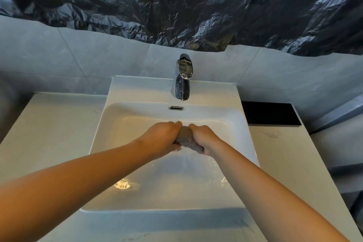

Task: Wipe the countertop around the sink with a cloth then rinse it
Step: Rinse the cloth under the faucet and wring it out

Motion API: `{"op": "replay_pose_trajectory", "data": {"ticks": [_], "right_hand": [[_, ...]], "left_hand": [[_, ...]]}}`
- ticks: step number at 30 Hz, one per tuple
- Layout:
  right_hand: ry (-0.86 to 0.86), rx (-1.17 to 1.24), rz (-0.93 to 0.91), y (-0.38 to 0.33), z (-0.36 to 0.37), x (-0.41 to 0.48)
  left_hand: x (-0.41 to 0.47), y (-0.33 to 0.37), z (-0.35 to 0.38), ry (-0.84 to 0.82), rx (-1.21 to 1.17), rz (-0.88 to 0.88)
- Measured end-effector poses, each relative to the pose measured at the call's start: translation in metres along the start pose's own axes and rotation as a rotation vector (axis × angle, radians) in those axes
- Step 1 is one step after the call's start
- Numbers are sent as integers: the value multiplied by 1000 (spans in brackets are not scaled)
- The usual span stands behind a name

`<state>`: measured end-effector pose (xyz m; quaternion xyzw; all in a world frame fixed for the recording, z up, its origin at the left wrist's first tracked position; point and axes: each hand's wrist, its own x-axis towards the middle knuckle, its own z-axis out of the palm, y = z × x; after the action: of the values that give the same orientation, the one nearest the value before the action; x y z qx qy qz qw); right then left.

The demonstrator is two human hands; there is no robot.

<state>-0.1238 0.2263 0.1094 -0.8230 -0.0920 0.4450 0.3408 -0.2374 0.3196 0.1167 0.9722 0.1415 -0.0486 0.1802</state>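
A grey cloth (187, 139) is bunched into a tight roll over the middle of the white sink (110, 124). My left hand (163, 135) grips its left end and my right hand (204, 137) grips its right end, fingers curled round it. Most of the cloth is hidden inside the two fists. The chrome faucet (182, 78) stands behind the basin, its spout pointing toward the cloth. The white countertop (53, 127) spreads to the left and to the right of the sink.
A black rectangular tray (271, 114) lies at the back right of the counter. Crumpled dark plastic sheeting (176, 2) covers the wall above the grey tiles. The counter's right edge drops off near the frame's right side.
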Motion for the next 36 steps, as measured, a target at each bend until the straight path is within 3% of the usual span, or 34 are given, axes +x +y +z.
{"op": "replay_pose_trajectory", "data": {"ticks": [3,6,9,12,18,26,32,36], "right_hand": [[118,-180,-322,0,-11,-11],[63,-4,-504,13,-25,-34],[124,82,-760,34,-24,-56],[230,144,-866,37,-11,-67],[241,229,-884,5,-11,-64],[82,89,-561,0,-5,-41],[82,110,-480,0,0,-40],[34,-72,-359,2,-3,-35]], "left_hand": [[-3,3,-11,-29,-403,-146],[-10,5,-25,-193,-829,-298],[-21,-1,-41,-449,-1346,-284],[-28,-4,-53,-614,-1493,-243],[-27,10,-77,-691,-1082,-151],[-26,24,-76,-230,-254,-67],[-21,21,-68,-197,-2,23],[-18,18,-57,-190,199,104]]}}
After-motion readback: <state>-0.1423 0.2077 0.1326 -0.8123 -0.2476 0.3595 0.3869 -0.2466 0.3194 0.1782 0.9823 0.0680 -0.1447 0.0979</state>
